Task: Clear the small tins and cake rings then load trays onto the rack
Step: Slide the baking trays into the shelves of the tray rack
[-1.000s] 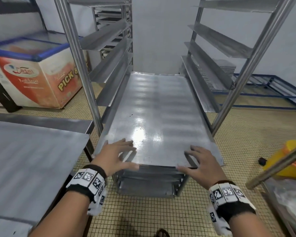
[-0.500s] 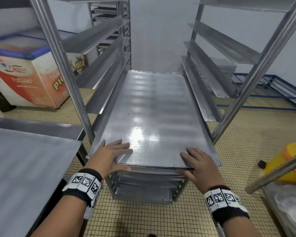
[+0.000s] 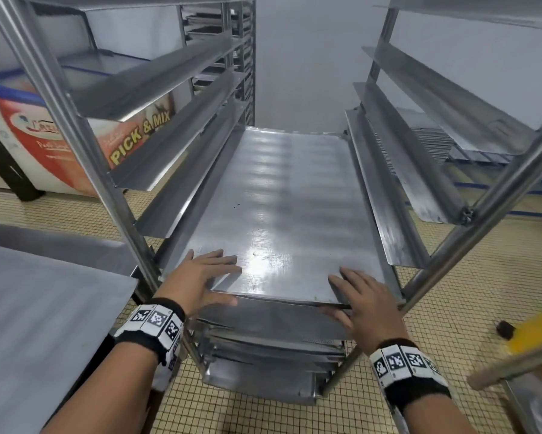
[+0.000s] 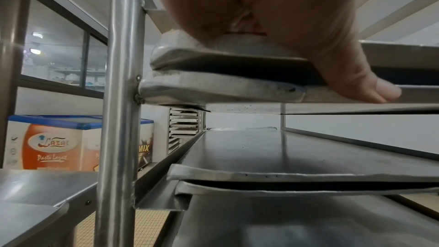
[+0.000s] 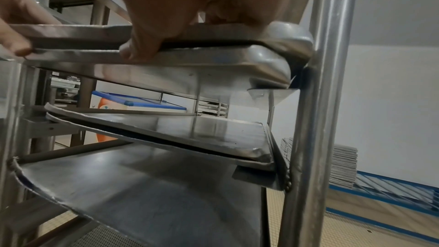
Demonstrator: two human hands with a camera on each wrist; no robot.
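A large flat steel tray point(image 3: 279, 214) lies on the runners of the steel rack point(image 3: 75, 126), its near edge almost level with the front posts. My left hand point(image 3: 205, 277) presses flat on the tray's near left corner, fingers straight on top, thumb along the front lip. My right hand point(image 3: 368, 300) lies the same way on the near right corner. The left wrist view has my left hand's thumb point(image 4: 356, 85) across the tray's edge point(image 4: 225, 61), down onto a second tray under it. Seen from the right wrist, the thumb point(image 5: 140, 48) crosses the tray's lip point(image 5: 83, 31) likewise.
More trays point(image 3: 263, 355) fill the lower runners. A steel table point(image 3: 44, 324) stands at my left, a chest freezer point(image 3: 44, 136) behind it. A stack of trays point(image 3: 429, 142) sits on a blue frame at back right. A yellow container point(image 3: 539, 333) lies on the floor at right.
The tray has slid further into the rack, and both hands have gone forward with its near edge. My head has come closer to the rack.
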